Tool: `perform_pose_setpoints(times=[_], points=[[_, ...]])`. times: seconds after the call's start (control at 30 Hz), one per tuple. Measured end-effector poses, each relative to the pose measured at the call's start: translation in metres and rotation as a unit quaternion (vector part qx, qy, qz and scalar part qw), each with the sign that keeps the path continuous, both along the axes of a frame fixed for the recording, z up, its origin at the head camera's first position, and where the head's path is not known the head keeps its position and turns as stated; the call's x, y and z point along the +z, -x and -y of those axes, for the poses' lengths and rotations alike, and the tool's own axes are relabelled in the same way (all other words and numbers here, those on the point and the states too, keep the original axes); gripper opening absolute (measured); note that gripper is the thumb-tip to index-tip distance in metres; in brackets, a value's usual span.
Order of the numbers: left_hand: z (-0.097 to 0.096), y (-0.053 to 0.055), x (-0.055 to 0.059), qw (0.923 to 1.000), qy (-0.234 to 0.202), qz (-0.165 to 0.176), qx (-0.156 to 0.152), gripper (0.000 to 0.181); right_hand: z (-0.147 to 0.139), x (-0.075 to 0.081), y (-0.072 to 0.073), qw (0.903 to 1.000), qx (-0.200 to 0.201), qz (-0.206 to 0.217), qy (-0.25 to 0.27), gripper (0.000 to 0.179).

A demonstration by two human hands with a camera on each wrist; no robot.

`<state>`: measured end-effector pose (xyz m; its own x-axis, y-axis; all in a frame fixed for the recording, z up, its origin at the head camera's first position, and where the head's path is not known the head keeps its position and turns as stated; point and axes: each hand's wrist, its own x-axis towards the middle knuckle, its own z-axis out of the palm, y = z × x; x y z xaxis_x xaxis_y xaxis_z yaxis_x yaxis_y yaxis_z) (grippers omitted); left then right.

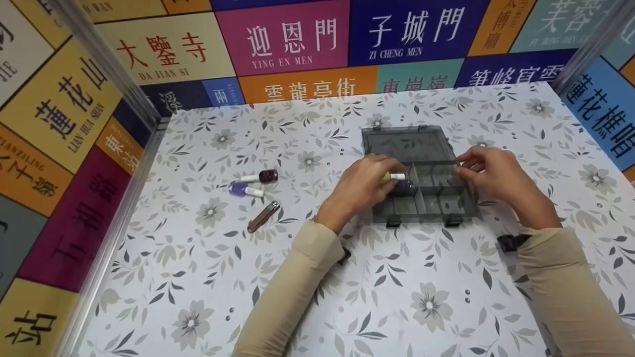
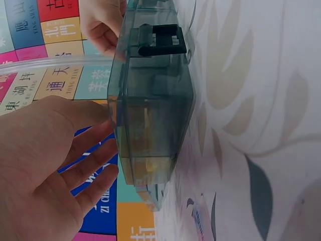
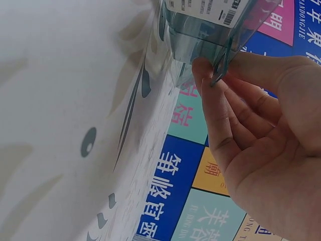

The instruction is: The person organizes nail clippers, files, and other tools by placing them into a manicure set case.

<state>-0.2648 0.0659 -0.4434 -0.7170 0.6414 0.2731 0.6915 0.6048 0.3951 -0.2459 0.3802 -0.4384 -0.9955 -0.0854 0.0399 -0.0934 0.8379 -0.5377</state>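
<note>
Head: we judge the step as settling bottles in the smoky plastic box [image 1: 424,218]; next calls for steadying it. Left hand [image 1: 364,179] reaches over its left compartments, at a white-capped bottle [image 1: 397,176] and a glossy dark bottle [image 1: 405,187]; gripping either, we cannot tell.

Left wrist: thumb and fingers stand apart by smooth, see-through walls.

Right wrist: right hand [image 3: 266,120] pinches the thin rim, near a printed label [image 3: 205,9].
</note>
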Motion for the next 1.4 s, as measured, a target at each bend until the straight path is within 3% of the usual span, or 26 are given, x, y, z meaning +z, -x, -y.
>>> perform_pose_setpoints(times=[0.67,0.97,1.13,1.4], points=[[0.016,0.001,0.009,0.9988,-0.016,-0.014,0.043,0.021,0.001,0.000,0.002,1.0000,0.006,-0.005,-0.003,0.027],[0.028,-0.001,0.007,0.9981,-0.016,-0.024,0.054,0.022,0.000,0.000,0.001,1.0000,0.003,0.002,-0.001,0.029],[0.046,-0.001,0.005,0.9975,-0.011,-0.026,0.064,0.021,-0.001,-0.001,0.000,1.0000,0.005,-0.004,-0.004,0.030],[0.089,0.004,0.004,0.9956,-0.006,-0.022,0.091,0.024,0.000,-0.001,0.001,0.9999,0.009,0.001,-0.007,0.034]])
